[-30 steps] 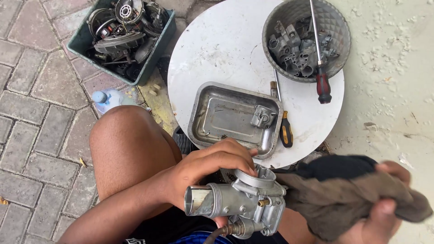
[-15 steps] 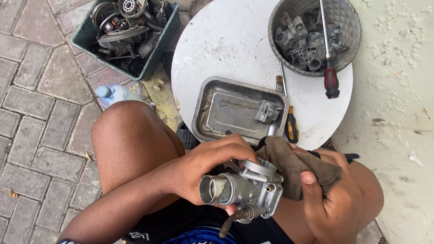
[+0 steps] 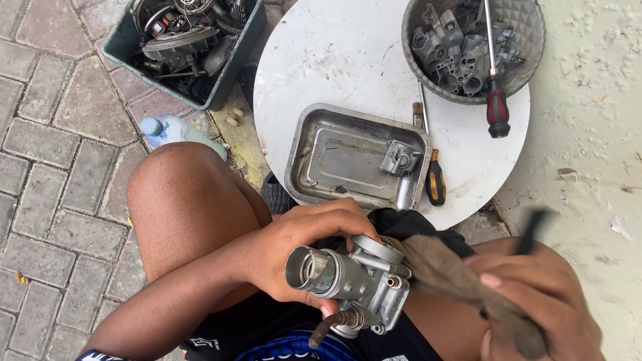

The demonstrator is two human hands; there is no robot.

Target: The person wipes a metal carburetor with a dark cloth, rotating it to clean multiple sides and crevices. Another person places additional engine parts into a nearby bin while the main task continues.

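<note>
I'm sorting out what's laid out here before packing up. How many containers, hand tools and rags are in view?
Containers: 3 – metal tray, grey basket, green crate
Hand tools: 3 – red-handled screwdriver, yellow-handled screwdriver, brush
Rags: 1 – brown rag, held in the right hand
Total: 7

Round white table on brick paving. Steel tray on it, small metal part inside. Grey basket of metal castings at far edge, red-handled screwdriver across its rim. Yellow-handled screwdriver beside the tray. Green bin of engine parts left of table; plastic bottle nearby.
</note>
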